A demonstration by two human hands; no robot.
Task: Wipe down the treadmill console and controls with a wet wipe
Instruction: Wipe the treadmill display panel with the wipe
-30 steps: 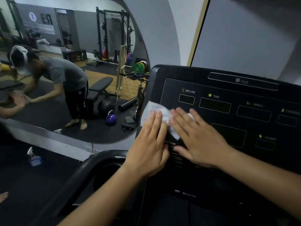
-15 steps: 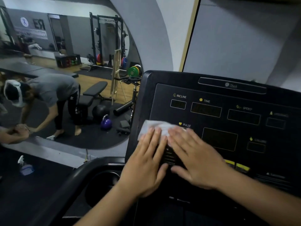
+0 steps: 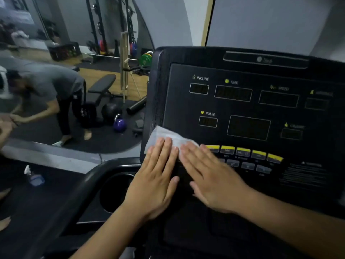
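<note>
Steadily, seen from the head, the wet wipe (image 3: 165, 135) has travelled down the console (image 3: 242, 71) along its left edge, from the upper readouts to just beside the yellow buttons (image 3: 242, 150). The left hand (image 3: 156, 177) and right hand (image 3: 211, 176) press it flat, fingers straight and close together. Judging by that, the controls come next.

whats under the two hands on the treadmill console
A white wet wipe, pressed flat against the console by the left hand and right hand; its upper edge shows above the fingertips. The rest of the wipe and any controls beneath the palms are covered.
</note>
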